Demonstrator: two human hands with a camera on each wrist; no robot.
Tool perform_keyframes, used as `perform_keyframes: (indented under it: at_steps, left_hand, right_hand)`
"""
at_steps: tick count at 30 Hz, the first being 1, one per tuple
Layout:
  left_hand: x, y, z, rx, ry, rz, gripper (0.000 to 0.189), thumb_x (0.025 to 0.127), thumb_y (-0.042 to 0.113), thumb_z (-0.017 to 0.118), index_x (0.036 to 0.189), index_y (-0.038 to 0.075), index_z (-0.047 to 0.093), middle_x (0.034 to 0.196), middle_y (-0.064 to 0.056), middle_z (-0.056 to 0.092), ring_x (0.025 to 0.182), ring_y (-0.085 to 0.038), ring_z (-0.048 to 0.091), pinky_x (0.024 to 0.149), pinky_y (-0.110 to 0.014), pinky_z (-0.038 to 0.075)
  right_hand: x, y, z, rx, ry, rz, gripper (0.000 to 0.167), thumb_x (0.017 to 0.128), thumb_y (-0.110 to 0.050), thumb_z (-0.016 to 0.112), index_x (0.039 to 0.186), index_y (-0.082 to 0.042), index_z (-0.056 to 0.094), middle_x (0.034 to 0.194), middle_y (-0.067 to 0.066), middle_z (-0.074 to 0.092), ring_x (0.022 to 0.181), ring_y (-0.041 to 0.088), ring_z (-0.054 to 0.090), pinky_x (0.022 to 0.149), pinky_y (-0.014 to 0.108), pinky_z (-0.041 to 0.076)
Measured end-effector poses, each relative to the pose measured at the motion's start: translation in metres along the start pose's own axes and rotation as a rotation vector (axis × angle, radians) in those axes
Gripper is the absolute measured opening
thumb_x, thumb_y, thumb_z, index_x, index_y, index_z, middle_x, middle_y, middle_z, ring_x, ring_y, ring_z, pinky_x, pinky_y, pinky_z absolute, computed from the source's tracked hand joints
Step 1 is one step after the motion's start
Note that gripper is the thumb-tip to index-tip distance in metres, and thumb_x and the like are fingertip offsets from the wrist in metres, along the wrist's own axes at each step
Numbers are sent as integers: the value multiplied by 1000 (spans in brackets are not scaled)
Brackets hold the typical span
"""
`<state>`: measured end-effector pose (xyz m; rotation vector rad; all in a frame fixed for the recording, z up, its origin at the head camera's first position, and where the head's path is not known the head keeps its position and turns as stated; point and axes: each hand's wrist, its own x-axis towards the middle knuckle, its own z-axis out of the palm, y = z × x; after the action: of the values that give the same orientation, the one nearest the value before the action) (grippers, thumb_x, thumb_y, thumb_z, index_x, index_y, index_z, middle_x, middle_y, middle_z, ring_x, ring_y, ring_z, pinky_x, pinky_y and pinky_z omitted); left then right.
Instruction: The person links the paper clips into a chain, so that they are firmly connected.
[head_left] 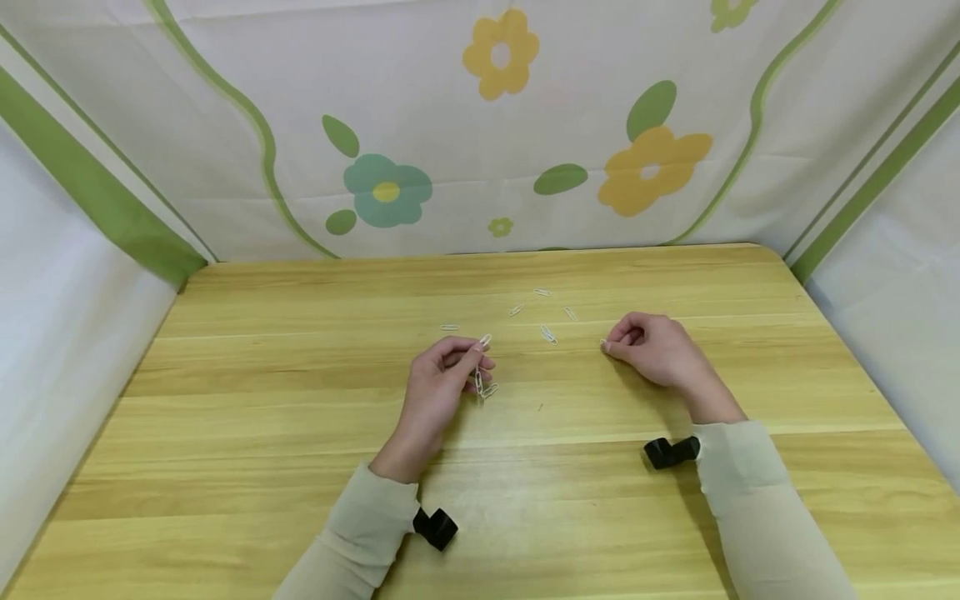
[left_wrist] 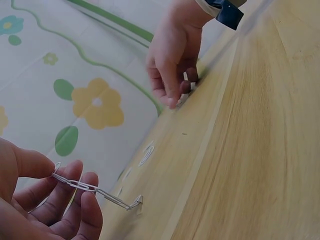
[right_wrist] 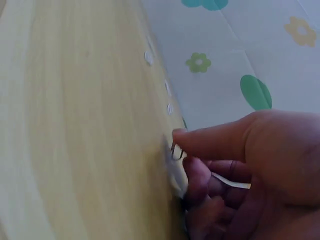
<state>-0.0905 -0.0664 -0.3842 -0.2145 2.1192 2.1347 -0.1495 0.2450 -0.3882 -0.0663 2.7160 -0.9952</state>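
Pinching a paper-clip chain (head_left: 479,382) near frame centre, the left hand (head_left: 437,385) lets links hang below its thumb; right of centre, the right hand (head_left: 658,352) pinches a single clip (head_left: 603,343). Both should prove light, springy and a little slippery, best taken by their looped ends. The wire looks thin, whitish, round-ended.

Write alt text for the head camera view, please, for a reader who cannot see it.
The left hand holds a short chain of linked white paper clips at a wooden table, and the right hand pinches a single clip. Loose clips lie between and beyond the hands, with a flower-patterned cloth behind.
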Motion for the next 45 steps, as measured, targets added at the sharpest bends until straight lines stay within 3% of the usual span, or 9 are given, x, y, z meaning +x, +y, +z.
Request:
perform_keyframes:
  at_steps: [7, 12, 17, 24, 32, 45]
  left_hand:
    - [1, 0, -1, -7, -6, -2, 22, 108, 16, 67, 120, -1, 73, 99, -9, 79, 84, -20, 74, 71, -26, 58]
    - [-1, 1, -1, 0, -31, -18, 23, 106, 16, 70, 121, -1, 75, 100, -10, 80, 85, -19, 73, 70, -27, 58]
    - [-3, 2, 0, 0, -38, -15, 25, 106, 18, 71, 121, -1, 76, 99, -9, 81, 83, -19, 74, 70, -28, 58]
    - [-2, 2, 0, 5, -35, -14, 25, 106, 19, 71, 121, 0, 77, 98, -9, 81, 83, -20, 74, 69, -28, 58]
    - [-4, 4, 1, 1, -48, -19, 23, 106, 18, 70, 119, 1, 77, 97, -10, 80, 80, -17, 72, 68, -26, 55]
    - [-5, 3, 3, 6, -73, -19, 21, 107, 15, 69, 116, -1, 77, 93, -10, 79, 76, -15, 70, 65, -25, 54]
  right_hand:
    - [-1, -17, 12, 413, -137, -39, 25, 106, -19, 71, 116, 2, 63, 98, 11, 74, 83, 16, 72, 75, 27, 62]
    - [-2, -34, 30, 652, -151, -106, 21, 103, -8, 72, 116, 5, 62, 100, 7, 74, 90, 17, 75, 85, 28, 64]
    - [-5, -50, 43, 779, -127, -171, 21, 103, -3, 70, 121, 3, 62, 101, 0, 73, 93, 20, 76, 88, 32, 65]
    - [-7, -68, 49, 759, -88, -262, 36, 104, -5, 71, 137, 5, 63, 102, 2, 73, 91, 19, 75, 88, 37, 65]
    - [-5, -82, 57, 716, -94, -255, 27, 104, -8, 71, 130, 0, 69, 103, 6, 74, 90, 16, 75, 88, 37, 65]
    - [-6, -88, 67, 620, -49, -263, 24, 104, -11, 72, 124, 3, 70, 104, 17, 76, 89, 21, 75, 82, 34, 66]
